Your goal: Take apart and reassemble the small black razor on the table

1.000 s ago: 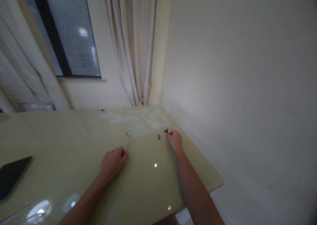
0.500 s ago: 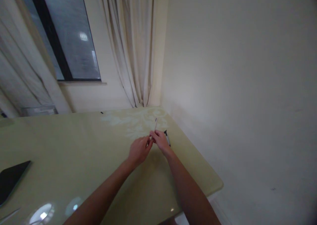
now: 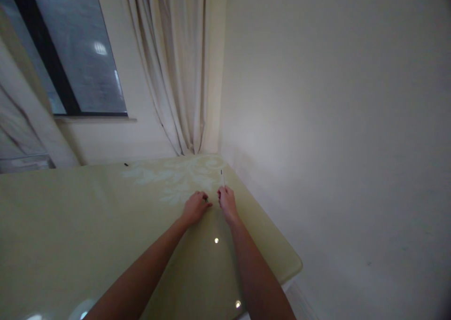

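Note:
My right hand (image 3: 227, 204) is closed round a slim white pen (image 3: 222, 178). The pen points away from me, its dark end at the top and its lower part hidden in the fingers. To the left, a short gap away, my left hand (image 3: 196, 208) curls over the table. A small dark piece (image 3: 206, 200) shows between its thumb and fingers, too small to name.
Both arms reach over a glossy pale green table (image 3: 105, 235) with a leaf pattern at its far corner. A small black thing (image 3: 126, 164) lies at the back edge. A wall (image 3: 317, 146) borders the right side; curtains (image 3: 176, 75) hang behind.
My hands were together and have come apart, the left one moving leftward. The black-and-white item beside my right hand no longer shows. The view has turned right, and the dark slab at left has left it.

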The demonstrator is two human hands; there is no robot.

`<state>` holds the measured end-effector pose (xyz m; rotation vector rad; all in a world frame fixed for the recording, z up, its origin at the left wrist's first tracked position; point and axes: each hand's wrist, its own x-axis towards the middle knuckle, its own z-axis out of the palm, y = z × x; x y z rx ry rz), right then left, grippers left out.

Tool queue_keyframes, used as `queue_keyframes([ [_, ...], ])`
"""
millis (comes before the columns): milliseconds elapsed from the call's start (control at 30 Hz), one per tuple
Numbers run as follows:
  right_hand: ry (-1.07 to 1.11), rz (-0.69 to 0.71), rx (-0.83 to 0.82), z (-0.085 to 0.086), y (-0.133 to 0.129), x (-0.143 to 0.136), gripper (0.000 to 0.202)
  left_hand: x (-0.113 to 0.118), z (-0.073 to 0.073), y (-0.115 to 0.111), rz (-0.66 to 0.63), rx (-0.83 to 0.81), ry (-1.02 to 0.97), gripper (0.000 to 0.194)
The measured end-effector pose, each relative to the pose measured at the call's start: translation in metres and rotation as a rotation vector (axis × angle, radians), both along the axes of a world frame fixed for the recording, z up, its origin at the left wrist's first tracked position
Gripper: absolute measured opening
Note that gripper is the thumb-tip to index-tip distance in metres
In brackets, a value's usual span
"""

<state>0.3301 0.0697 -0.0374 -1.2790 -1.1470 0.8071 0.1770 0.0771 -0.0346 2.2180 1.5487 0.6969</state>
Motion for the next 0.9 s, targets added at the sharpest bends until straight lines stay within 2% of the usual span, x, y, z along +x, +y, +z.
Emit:
queue_keyframes([
  [133,-0.091,-0.044,-0.033,0.007,-0.009,-0.017,0.030,-0.052,-0.003,-0.021,-0.012,0.030,-0.061,0.027],
  [233,-0.143,0.141,-0.086,0.009,-0.019,-0.047,0.032,-0.095,-0.010,-0.046,0.003,0.162,-0.159,0.031],
  [333,-0.137,0.326,-0.104,0.005,-0.029,-0.077,0.029,-0.117,-0.015,-0.066,0.089,0.308,-0.206,0.036],
  [467,-0.066,0.395,-0.101,-0.005,-0.037,-0.094,0.024,-0.111,-0.012,-0.075,0.097,0.410,-0.228,0.036],
  [633,-0.003,0.370,-0.147,-0.008,-0.040,-0.088,0.025,-0.098,-0.011,-0.073,0.070,0.458,-0.226,0.033],
  [767,-0.032,0.331,-0.145,-0.006,-0.041,-0.083,0.023,-0.097,-0.011,-0.075,0.049,0.401,-0.253,0.031],
  [900,-0.065,0.319,-0.106,-0.004,-0.040,-0.078,0.021,-0.096,-0.006,-0.078,0.047,0.314,-0.268,0.021],
])
